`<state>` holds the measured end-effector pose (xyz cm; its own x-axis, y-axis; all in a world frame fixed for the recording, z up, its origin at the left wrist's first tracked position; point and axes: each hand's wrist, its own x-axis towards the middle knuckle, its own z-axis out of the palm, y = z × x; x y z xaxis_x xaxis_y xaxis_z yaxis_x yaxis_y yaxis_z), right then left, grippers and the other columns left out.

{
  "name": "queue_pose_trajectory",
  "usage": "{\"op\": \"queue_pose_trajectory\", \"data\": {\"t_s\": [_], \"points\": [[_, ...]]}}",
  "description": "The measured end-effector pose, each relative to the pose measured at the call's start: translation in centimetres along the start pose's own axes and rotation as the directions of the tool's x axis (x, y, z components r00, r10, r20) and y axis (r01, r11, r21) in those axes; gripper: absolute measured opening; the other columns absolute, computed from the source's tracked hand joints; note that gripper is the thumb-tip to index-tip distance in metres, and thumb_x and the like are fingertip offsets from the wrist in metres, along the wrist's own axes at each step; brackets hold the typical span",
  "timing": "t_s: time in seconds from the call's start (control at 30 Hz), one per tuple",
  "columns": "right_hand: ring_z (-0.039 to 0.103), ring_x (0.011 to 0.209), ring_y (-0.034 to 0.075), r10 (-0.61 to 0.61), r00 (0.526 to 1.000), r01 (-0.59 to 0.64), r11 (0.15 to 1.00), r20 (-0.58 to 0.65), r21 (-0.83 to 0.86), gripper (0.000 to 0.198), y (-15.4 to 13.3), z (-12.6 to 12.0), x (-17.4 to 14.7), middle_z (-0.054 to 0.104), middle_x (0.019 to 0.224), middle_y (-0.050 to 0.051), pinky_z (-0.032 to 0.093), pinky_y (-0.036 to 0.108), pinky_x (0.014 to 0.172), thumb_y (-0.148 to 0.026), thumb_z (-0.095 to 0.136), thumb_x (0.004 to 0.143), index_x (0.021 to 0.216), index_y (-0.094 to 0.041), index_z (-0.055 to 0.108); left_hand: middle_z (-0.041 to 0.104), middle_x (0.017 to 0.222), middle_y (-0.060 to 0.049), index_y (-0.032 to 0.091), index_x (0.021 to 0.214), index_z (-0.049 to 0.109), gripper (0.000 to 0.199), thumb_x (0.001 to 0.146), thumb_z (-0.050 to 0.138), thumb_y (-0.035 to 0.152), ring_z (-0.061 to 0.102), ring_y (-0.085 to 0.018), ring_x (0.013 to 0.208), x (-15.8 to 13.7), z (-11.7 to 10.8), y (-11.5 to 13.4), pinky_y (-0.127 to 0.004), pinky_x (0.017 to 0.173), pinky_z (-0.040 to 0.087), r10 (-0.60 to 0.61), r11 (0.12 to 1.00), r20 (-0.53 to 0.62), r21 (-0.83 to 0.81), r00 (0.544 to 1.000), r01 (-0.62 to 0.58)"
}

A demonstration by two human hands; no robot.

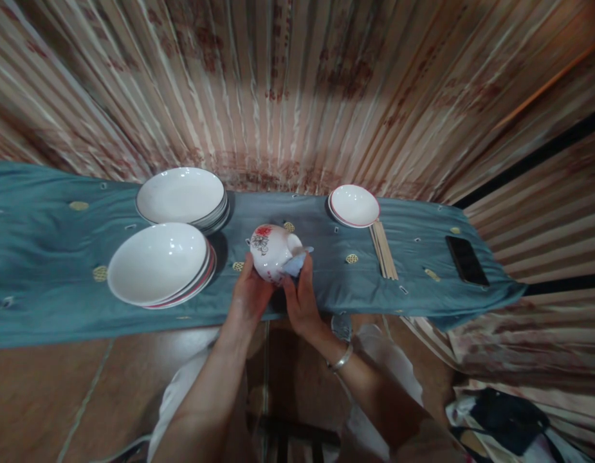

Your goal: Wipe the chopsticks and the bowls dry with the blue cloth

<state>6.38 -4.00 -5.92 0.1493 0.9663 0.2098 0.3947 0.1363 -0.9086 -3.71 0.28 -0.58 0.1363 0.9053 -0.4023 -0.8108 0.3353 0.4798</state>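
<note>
A white bowl (273, 252) with a red flower and grey leaves on its outside is tilted on its side above the cloth-covered table. My left hand (251, 292) is closed on the bowl's left and lower edge. In my right hand (303, 299) a small light-blue cloth (294, 264) is pinched and pressed against the bowl's right side, by its foot ring. The bowl's inside is turned away from me, and some of my fingertips are hidden behind it.
Stacked plates (181, 196) and a stack of larger bowls (157, 263) stand on the left. Small red-rimmed bowls (355, 206), wooden chopsticks (384, 251) and a black phone (467, 260) lie on the right. A pleated curtain (287, 96) hangs behind the blue-green tablecloth (51, 270).
</note>
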Motion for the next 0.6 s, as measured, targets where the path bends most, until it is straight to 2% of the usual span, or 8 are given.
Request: {"op": "queue_pose_trajectory", "data": {"t_s": [0.2,0.3,0.4,0.5,0.6], "points": [[-0.001,0.151,0.031,-0.142,0.986,0.155,0.972,0.083,-0.176,0.074,-0.2,0.3,-1.8,-0.010,0.163,0.015,0.020,0.058,0.118,-0.039,0.038,0.098,0.156,-0.018,-0.003,0.071,0.120,-0.009,0.016,0.137,0.053,0.048,0.098,0.038,0.040,0.059,-0.025,0.123,-0.4,0.7,0.4,-0.041,0.108,0.043,-0.013,0.998,0.001,-0.063,1.000,0.013],[-0.001,0.151,0.033,-0.215,0.967,0.245,0.929,0.133,-0.276,0.076,-0.1,0.2,-2.1,-0.014,0.163,0.015,0.025,0.058,0.117,-0.036,0.040,0.098,0.156,-0.019,-0.006,0.074,0.112,-0.011,0.013,0.139,0.050,0.049,0.100,0.036,0.037,0.064,-0.025,0.114,-0.7,1.1,0.7,-0.039,0.106,0.045,-0.074,0.991,-0.066,-0.112,0.995,0.067],[-0.001,0.151,0.033,-0.296,0.941,0.336,0.876,0.165,-0.345,0.076,-0.1,0.1,-2.0,-0.017,0.162,0.013,0.027,0.057,0.116,-0.033,0.041,0.098,0.155,-0.021,-0.007,0.076,0.102,-0.009,0.011,0.139,0.050,0.048,0.101,0.034,0.034,0.069,-0.022,0.105,-0.9,1.6,0.9,-0.035,0.103,0.047,-0.082,0.987,-0.149,-0.150,0.986,0.059],[0.000,0.151,0.033,-0.380,0.909,0.417,0.827,0.172,-0.377,0.073,-0.5,-0.1,-1.6,-0.015,0.163,0.012,0.027,0.057,0.117,-0.029,0.039,0.098,0.156,-0.021,-0.004,0.077,0.101,-0.009,0.010,0.139,0.049,0.047,0.101,0.034,0.033,0.070,-0.021,0.103,-1.0,2.0,0.9,-0.033,0.102,0.048,-0.063,0.988,-0.183,-0.151,0.981,0.035],[0.005,0.151,0.032,-0.450,0.872,0.489,0.775,0.195,-0.400,0.069,-1.0,-0.3,-1.3,-0.003,0.164,0.014,0.027,0.057,0.116,-0.024,0.038,0.098,0.156,-0.020,0.002,0.077,0.097,-0.009,0.010,0.137,0.052,0.045,0.101,0.035,0.031,0.071,-0.021,0.100,-1.0,2.1,0.7,-0.032,0.099,0.050,-0.057,0.989,-0.203,-0.144,0.978,0.028]]}}
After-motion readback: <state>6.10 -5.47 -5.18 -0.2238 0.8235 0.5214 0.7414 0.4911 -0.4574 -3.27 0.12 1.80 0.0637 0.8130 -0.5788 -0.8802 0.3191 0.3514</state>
